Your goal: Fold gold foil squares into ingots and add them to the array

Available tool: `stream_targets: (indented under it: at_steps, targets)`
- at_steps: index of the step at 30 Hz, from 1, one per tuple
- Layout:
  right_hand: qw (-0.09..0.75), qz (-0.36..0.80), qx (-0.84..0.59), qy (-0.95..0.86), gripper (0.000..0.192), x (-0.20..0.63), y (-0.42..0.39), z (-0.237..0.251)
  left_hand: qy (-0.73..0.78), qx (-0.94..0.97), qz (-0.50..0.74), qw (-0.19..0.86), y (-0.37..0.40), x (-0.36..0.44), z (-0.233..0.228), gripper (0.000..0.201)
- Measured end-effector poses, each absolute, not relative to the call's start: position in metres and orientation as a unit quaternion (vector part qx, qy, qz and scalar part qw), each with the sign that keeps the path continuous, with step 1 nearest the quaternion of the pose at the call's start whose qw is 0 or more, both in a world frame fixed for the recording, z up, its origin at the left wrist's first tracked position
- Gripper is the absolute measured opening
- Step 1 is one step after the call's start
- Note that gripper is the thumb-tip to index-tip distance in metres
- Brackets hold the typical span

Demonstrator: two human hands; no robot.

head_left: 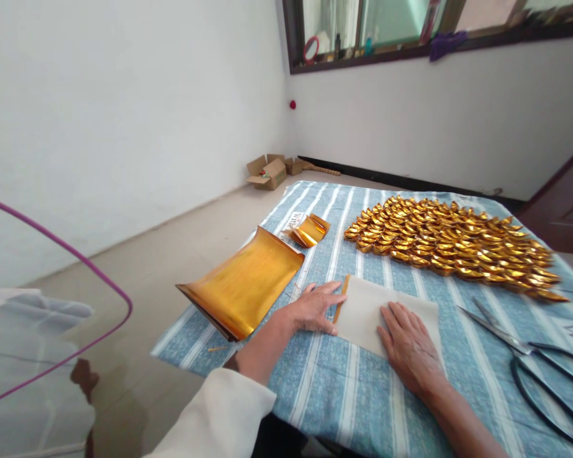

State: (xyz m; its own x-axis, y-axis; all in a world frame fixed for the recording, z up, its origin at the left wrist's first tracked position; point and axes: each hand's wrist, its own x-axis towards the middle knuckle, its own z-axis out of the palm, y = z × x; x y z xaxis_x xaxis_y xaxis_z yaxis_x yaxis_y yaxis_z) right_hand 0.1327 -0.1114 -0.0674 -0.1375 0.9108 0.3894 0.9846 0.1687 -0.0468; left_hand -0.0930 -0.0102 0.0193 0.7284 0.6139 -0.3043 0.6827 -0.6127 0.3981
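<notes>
A sheet of foil paper (363,312) lies pale side up on the striped cloth, with a narrow gold strip folded over along its left edge. Fingers spread, my left hand (318,308) touches that folded edge. My right hand (408,346) rests flat on the sheet's right part, fingers stretched out, and covers some of it. Left of my left hand is a stack of gold foil sheets (248,280), slightly curled. Beyond it sits a smaller bundle of gold foil (309,230). Open-bladed scissors (520,346) with black handles lie right of my right hand.
Many folded gold foil ingots (449,242) stand in packed rows at the back right of the cloth-covered table (315,381). An open cardboard box (267,172) is on the floor by the wall. At the left, a purple hoop-like bar (95,270) crosses the view.
</notes>
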Motion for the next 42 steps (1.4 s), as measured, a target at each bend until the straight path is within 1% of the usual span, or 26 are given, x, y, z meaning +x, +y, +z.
stream_targets:
  at_steps: [7,13,15,17,20,22,24,27,31,35,37,42]
  targets:
    - [0.169,-0.1,-0.642,-0.741,0.035,0.128,-0.109,-0.061,0.351,0.896,-0.086,0.259,0.001,-0.095,0.022,0.081]
    - [0.181,-0.09,-0.647,-0.736,0.034,0.126,-0.107,-0.058,0.357,0.901,-0.101,0.226,-0.005,-0.096,0.036,0.079]
    - [0.184,-0.085,-0.647,-0.735,0.034,0.125,-0.106,-0.057,0.37,0.902,-0.1,0.198,-0.014,-0.097,0.042,0.073]
    - [0.184,-0.08,-0.65,-0.733,0.034,0.125,-0.106,-0.056,0.378,0.91,-0.086,0.149,-0.026,-0.094,0.049,0.064]
    - [0.18,-0.073,-0.653,-0.732,0.033,0.123,-0.105,-0.055,0.367,0.926,-0.01,0.086,-0.041,-0.081,0.055,0.048]
    - [0.181,-0.073,-0.652,-0.732,0.031,0.122,-0.105,-0.053,0.328,0.94,0.03,0.09,-0.047,-0.067,0.051,0.039]
    - [0.187,-0.079,-0.649,-0.733,0.028,0.122,-0.105,-0.05,0.279,0.954,0.035,0.109,-0.049,-0.052,0.041,0.038]
    - [0.207,-0.095,-0.642,-0.732,0.023,0.125,-0.109,-0.043,0.271,0.956,0.023,0.108,-0.047,-0.037,0.019,0.04]
    - [0.226,-0.122,-0.652,-0.713,0.027,0.138,-0.126,-0.035,0.276,0.955,-0.002,0.106,-0.045,-0.033,-0.002,0.046]
    - [0.205,-0.104,-0.68,-0.696,0.046,0.158,-0.148,-0.039,0.289,0.953,-0.018,0.094,-0.047,-0.034,-0.005,0.052]
    - [0.201,-0.083,-0.685,-0.695,0.051,0.167,-0.155,-0.042,0.294,0.952,-0.02,0.086,-0.048,-0.034,-0.005,0.053]
    - [0.196,-0.064,-0.683,-0.701,0.046,0.182,-0.152,-0.041,0.32,0.945,0.004,0.066,-0.049,-0.027,-0.012,0.052]
